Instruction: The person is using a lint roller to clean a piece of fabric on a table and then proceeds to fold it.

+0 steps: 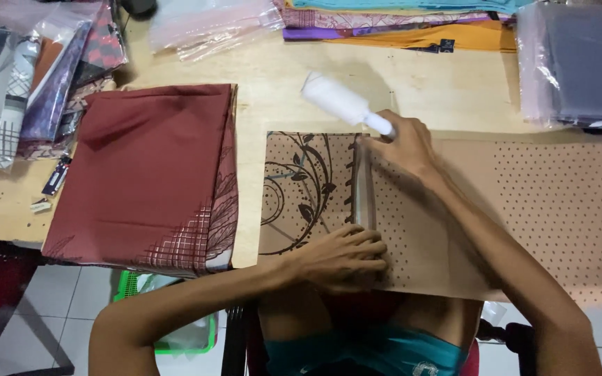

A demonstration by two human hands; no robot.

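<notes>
While the left hand presses flat, fingers spread, on the tan dotted fabric at the table's near edge, the right hand grips a white roller above, the cloth's length running rightward.

A tan folded cloth carries dark brown dots, with swirling leaf vines at nine o'clock. The maroon folded cloth shows pale crosshatching at five o'clock.

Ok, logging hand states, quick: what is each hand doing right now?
Left hand: empty, pressing flat on the tan patterned cloth.
Right hand: closed on a white roller.
</notes>
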